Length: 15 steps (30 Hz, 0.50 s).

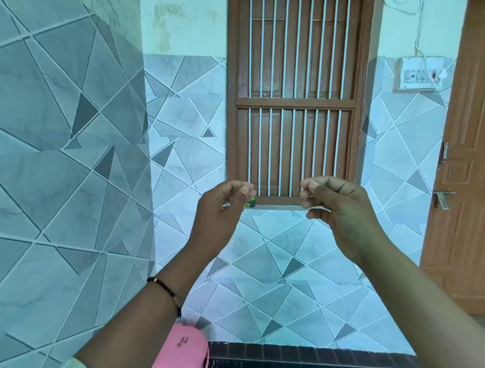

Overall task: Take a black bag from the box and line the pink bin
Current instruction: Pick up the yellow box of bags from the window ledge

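Both hands raised at chest height, left hand [224,202] and right hand [335,204] with fingers curled, holding nothing visible. Bin [182,351] below, lid on. Bag and box not seen. Risk: lining stalls until the bag is fetched.
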Each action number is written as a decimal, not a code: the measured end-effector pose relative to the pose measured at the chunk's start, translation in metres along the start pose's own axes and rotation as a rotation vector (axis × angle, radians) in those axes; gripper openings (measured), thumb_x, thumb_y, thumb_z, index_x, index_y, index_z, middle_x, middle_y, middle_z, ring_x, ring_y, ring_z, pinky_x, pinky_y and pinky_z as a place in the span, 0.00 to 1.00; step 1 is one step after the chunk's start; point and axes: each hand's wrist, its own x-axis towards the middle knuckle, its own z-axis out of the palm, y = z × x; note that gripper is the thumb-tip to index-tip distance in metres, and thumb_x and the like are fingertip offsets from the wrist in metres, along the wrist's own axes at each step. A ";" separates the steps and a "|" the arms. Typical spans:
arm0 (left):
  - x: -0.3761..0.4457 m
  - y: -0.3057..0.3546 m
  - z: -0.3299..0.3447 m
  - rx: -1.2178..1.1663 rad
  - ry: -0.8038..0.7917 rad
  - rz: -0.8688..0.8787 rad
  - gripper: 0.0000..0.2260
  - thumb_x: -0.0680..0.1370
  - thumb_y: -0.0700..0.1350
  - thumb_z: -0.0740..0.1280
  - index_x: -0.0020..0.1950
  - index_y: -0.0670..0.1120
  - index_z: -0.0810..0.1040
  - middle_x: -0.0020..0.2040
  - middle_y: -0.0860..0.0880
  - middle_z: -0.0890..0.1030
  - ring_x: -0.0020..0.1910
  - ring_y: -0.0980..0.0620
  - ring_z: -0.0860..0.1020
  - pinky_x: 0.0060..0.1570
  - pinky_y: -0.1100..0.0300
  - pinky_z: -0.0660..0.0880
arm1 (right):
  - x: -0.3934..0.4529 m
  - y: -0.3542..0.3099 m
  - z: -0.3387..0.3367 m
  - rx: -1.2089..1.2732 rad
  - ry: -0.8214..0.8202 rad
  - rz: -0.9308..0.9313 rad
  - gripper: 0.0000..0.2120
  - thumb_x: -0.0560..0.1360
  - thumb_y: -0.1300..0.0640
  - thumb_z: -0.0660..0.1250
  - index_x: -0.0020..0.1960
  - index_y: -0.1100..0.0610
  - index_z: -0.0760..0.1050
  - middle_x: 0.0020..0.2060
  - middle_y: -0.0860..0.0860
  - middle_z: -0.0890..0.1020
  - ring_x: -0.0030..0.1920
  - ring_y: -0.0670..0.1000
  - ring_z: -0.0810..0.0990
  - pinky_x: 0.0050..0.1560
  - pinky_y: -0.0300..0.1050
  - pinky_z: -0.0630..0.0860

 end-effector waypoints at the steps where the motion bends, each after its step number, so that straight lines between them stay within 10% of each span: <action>1: -0.002 -0.002 0.002 -0.014 0.006 -0.002 0.08 0.79 0.45 0.62 0.45 0.55 0.80 0.40 0.61 0.84 0.48 0.51 0.81 0.53 0.46 0.79 | -0.002 0.001 -0.002 -0.002 0.011 -0.008 0.09 0.77 0.62 0.62 0.42 0.59 0.80 0.33 0.50 0.80 0.33 0.48 0.76 0.34 0.39 0.73; 15: -0.007 -0.131 0.014 -0.217 0.129 -0.189 0.08 0.79 0.43 0.61 0.47 0.49 0.79 0.40 0.58 0.85 0.45 0.58 0.82 0.43 0.65 0.79 | 0.023 0.117 0.002 0.054 0.070 0.117 0.11 0.76 0.64 0.62 0.41 0.58 0.81 0.31 0.50 0.81 0.32 0.49 0.76 0.34 0.40 0.73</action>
